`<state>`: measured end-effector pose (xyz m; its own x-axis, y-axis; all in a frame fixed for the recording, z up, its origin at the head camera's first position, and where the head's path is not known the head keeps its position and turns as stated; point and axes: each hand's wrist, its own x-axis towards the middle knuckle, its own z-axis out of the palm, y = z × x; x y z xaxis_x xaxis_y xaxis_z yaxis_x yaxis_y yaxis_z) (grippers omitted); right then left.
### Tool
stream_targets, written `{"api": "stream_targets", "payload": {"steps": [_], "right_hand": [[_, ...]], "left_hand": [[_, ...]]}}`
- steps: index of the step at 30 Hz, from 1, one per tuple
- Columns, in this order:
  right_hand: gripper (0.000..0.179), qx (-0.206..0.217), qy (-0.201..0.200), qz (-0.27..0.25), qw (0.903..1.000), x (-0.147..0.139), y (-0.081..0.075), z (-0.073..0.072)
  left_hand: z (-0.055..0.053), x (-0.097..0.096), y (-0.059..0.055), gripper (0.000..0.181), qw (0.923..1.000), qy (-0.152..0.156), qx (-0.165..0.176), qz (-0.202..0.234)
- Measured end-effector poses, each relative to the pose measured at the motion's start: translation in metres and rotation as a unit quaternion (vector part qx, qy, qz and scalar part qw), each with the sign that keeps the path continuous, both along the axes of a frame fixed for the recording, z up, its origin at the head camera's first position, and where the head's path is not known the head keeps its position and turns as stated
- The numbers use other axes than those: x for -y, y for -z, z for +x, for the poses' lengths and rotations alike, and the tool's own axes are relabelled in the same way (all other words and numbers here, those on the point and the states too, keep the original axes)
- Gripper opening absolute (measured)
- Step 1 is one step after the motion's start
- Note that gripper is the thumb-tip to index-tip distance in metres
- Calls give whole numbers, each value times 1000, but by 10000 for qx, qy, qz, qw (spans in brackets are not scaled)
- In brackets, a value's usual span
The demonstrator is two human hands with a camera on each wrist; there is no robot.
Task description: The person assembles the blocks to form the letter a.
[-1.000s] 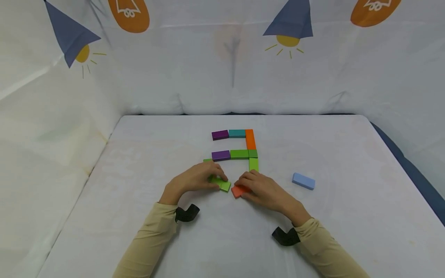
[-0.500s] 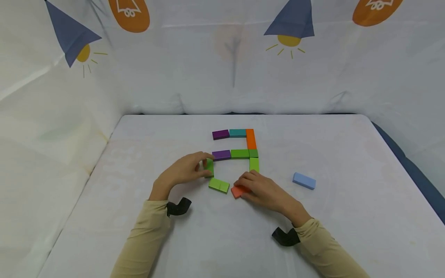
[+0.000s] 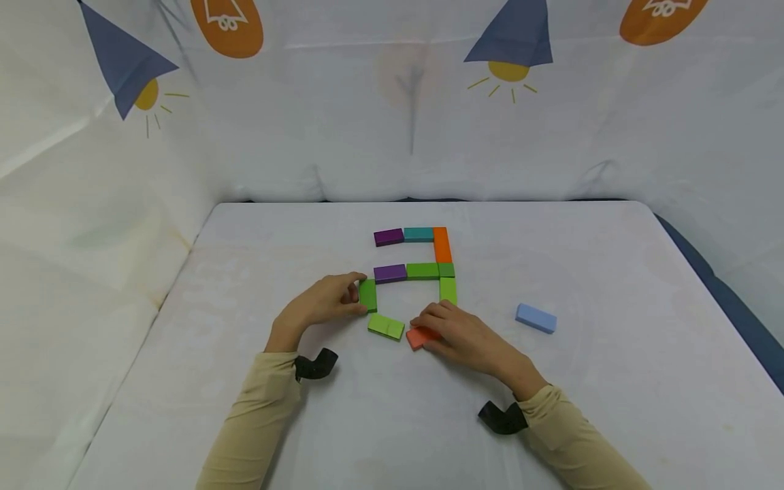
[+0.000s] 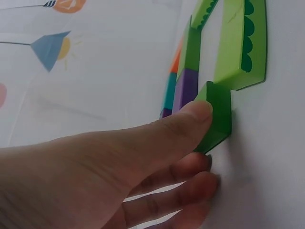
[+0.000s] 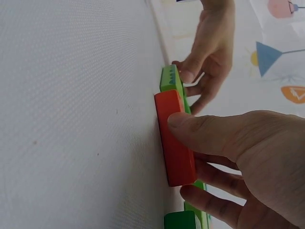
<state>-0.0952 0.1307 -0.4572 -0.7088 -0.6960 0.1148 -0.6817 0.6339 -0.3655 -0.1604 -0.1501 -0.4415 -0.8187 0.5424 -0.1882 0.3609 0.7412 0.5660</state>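
Note:
My left hand [image 3: 318, 299] pinches a green block [image 3: 367, 296] by its left side; in the left wrist view the thumb lies on that block [image 4: 220, 114] with the fingers bent beyond it. Just below is a light green block [image 3: 386, 327], tilted and with a seam across it. My right hand [image 3: 468, 337] grips a red block [image 3: 420, 336] on the table, a small gap right of the light green one. The right wrist view shows the thumb on the red block's [image 5: 174, 148] face. My right hand partly hides the red block in the head view.
Above lie a purple block [image 3: 390, 273], a green block [image 3: 422, 271], a small green block [image 3: 446, 270] and a lime block [image 3: 448, 289]. Farther back are dark purple [image 3: 388, 237], teal [image 3: 419, 235] and orange [image 3: 442, 245] blocks. A blue block [image 3: 535, 318] sits apart at right.
My left hand has left the light green block, moved up and left, and taken hold of the green block at the left. The right hand stays on the red block.

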Motion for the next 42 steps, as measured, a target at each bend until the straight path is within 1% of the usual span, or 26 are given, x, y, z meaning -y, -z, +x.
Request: {"api": "stream_targets", "payload": {"steps": [9, 17, 21, 24, 27, 29, 31, 34, 35, 38, 42], "right_hand": [[32, -64, 25, -19, 10000, 2, 0, 0], [29, -64, 80, -20, 9999, 3, 2, 1], [29, -97, 99, -18, 9999, 3, 2, 1], [29, -91, 106, -30, 9999, 2, 2, 1], [30, -77, 121, -52, 9999, 1, 1, 0], [30, -79, 129, -50, 9999, -1, 0, 0], [31, -110, 138, -38, 9998, -2, -1, -1], [29, -159, 149, -19, 9998, -4, -2, -2], [29, -173, 152, -19, 9997, -5, -2, -2], [27, -172, 159, -28, 9997, -5, -3, -2], [26, -165, 122, -53, 9998, -5, -3, -3]], "left_hand": [[0, -1, 1, 60, 9997, -124, 10, -202], [1, -1, 2, 60, 10000, -34, 11, -74], [0, -2, 2, 63, 10000, -20, 25, -79], [0, -3, 2, 65, 9999, 55, -119, -76], [-1, -5, 1, 63, 9991, 239, -336, 121], [0, -8, 0, 59, 9974, 496, -400, 329], [1, -11, 0, 52, 9950, 812, -321, 494], [4, -15, 1, 38, 9900, 1289, -182, 549], [5, -17, 2, 35, 9886, 1400, -162, 525], [6, -21, 4, 29, 9864, 1589, -214, 369], [7, -23, 4, 27, 9861, 1626, -250, 210]]}}
